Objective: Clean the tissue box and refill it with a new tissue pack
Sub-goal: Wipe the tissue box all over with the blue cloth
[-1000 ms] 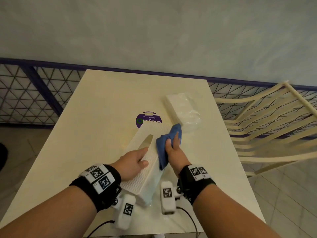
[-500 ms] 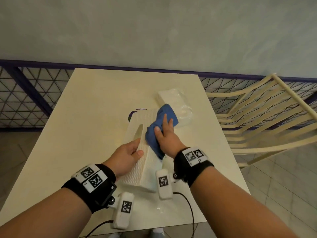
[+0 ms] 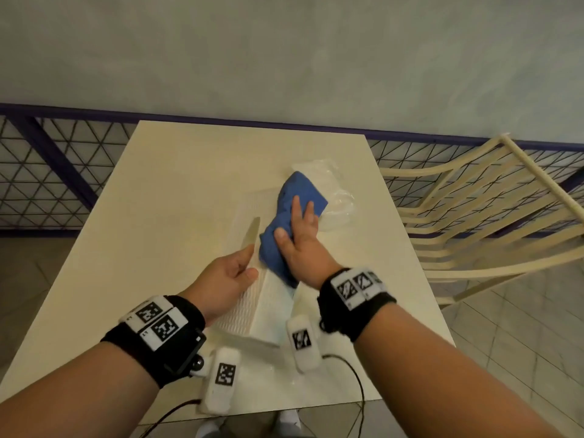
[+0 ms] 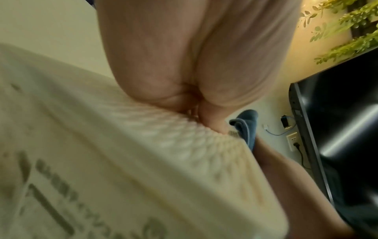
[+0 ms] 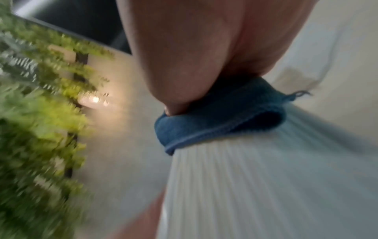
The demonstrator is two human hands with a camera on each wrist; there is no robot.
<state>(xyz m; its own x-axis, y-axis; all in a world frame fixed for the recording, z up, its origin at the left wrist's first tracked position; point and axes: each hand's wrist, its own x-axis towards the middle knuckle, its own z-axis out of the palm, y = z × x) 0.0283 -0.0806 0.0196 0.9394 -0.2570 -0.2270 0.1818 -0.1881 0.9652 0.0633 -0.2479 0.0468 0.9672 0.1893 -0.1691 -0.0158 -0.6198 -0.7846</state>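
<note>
A white textured tissue box (image 3: 243, 308) stands tilted on its long edge on the cream table (image 3: 177, 191), its slot (image 3: 252, 231) facing left. My left hand (image 3: 227, 276) grips the near part of the box, thumb on the top face; in the left wrist view the hand (image 4: 184, 64) bears on the box (image 4: 122, 161). My right hand (image 3: 300, 238) presses a blue cloth (image 3: 297, 194) flat against the box's right side with straight fingers. The right wrist view shows the cloth (image 5: 214, 119) on the ribbed side (image 5: 266, 186). A new tissue pack (image 3: 331, 188) in clear plastic lies just behind the cloth.
A cream slatted chair (image 3: 474, 216) stands close to the table's right edge. A purple railing with wire mesh (image 3: 47, 172) runs behind the table below a grey wall. Wrist cables hang over the table's near edge (image 3: 347, 368).
My right hand has slid the blue cloth along the box away from me, toward its far end. The box now stands more on edge, and the purple table sticker is hidden.
</note>
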